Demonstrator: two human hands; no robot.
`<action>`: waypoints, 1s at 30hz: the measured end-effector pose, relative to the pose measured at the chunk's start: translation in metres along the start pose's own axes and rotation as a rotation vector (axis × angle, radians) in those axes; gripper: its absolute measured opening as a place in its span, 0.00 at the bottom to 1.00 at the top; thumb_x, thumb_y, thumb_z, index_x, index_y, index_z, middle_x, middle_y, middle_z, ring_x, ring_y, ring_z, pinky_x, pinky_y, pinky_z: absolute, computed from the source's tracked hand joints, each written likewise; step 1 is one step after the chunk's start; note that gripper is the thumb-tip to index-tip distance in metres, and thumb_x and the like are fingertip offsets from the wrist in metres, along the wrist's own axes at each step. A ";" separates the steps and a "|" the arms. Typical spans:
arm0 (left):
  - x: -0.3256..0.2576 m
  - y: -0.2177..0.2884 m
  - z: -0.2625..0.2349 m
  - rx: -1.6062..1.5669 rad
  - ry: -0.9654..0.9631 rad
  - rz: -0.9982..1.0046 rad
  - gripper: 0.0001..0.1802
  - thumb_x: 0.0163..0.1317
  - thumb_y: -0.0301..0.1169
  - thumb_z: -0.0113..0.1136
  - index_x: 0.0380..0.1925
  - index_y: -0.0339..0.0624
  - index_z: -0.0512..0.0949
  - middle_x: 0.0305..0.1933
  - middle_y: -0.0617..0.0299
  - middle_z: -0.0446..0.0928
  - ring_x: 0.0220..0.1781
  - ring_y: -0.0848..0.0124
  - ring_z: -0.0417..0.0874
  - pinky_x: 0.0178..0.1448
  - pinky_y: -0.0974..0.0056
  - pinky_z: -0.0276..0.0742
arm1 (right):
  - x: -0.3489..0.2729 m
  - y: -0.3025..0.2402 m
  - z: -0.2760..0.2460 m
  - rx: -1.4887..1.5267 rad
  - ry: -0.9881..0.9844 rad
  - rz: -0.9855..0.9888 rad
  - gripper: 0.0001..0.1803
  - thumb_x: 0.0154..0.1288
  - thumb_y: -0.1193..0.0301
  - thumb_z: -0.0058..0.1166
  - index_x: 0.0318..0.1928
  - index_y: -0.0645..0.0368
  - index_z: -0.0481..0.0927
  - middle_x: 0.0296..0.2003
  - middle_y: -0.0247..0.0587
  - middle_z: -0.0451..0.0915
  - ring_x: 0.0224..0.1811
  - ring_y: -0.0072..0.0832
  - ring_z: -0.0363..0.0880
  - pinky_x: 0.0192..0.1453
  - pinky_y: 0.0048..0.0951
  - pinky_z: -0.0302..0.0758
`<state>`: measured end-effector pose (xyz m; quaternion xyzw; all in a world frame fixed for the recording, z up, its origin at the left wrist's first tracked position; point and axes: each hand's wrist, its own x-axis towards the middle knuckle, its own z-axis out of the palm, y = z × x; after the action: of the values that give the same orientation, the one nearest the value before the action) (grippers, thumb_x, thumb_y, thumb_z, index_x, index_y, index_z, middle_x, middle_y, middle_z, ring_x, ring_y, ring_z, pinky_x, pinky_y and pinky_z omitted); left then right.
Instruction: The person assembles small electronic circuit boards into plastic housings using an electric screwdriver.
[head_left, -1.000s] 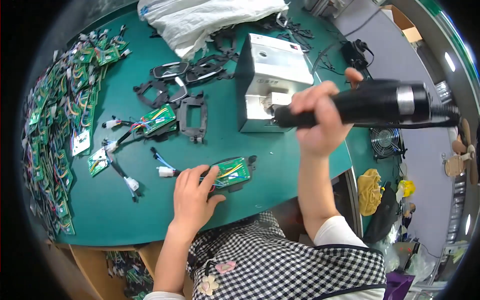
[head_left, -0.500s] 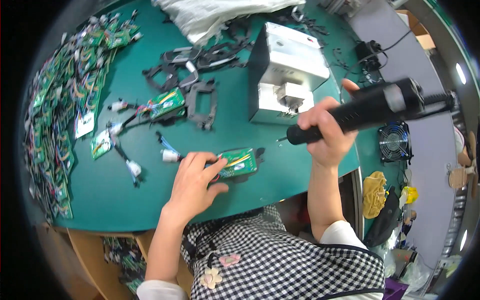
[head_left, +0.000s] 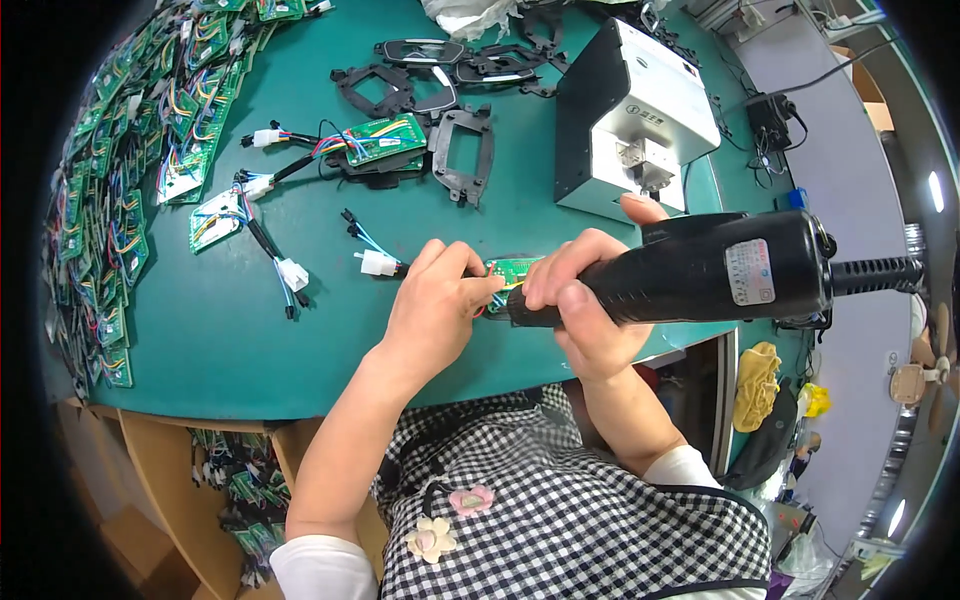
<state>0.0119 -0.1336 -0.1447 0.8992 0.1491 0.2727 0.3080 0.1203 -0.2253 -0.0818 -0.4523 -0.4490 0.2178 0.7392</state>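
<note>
The grip of the right hand (head_left: pixel 608 332) wraps a black power driver (head_left: pixel 690 280), its nose over a green circuit board (head_left: pixel 514 268) on the surface (head_left: pixel 240 360); the left hand (head_left: pixel 435 308) (whether pinching, I cannot tell) touches the board's left end.

A pale sticker (head_left: pixel 750 272) with small red and dark print, too fine to read, sits on the black screwdriver (head_left: pixel 680 278), nearer the person than the metal box (head_left: pixel 655 85). The box's pale face bears a dark round emblem (head_left: pixel 633 109) beside short lettering.
</note>
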 end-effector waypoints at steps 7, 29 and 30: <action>0.000 0.001 0.001 -0.045 0.018 -0.040 0.09 0.39 0.18 0.57 0.22 0.41 0.80 0.28 0.62 0.68 0.32 0.65 0.68 0.36 0.64 0.68 | 0.009 0.014 -0.007 -0.173 -0.173 0.032 0.35 0.49 0.80 0.53 0.57 0.65 0.51 0.22 0.41 0.72 0.22 0.28 0.73 0.30 0.28 0.73; 0.055 -0.052 -0.111 0.346 0.308 -0.150 0.08 0.49 0.20 0.60 0.30 0.41 0.82 0.32 0.59 0.74 0.41 0.62 0.74 0.45 0.63 0.70 | 0.010 -0.022 -0.059 0.297 0.178 -0.123 0.34 0.51 0.76 0.53 0.59 0.61 0.53 0.18 0.41 0.69 0.18 0.29 0.70 0.26 0.30 0.71; 0.053 -0.068 -0.111 0.364 0.312 -0.144 0.08 0.49 0.20 0.60 0.30 0.41 0.82 0.32 0.59 0.74 0.41 0.62 0.74 0.45 0.63 0.70 | 0.008 -0.018 -0.060 0.329 0.183 -0.090 0.34 0.51 0.77 0.54 0.58 0.62 0.54 0.19 0.41 0.70 0.19 0.29 0.71 0.26 0.30 0.72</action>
<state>-0.0168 -0.0060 -0.0933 0.8740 0.3050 0.3542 0.1329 0.1745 -0.2569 -0.0742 -0.3225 -0.3581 0.2132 0.8499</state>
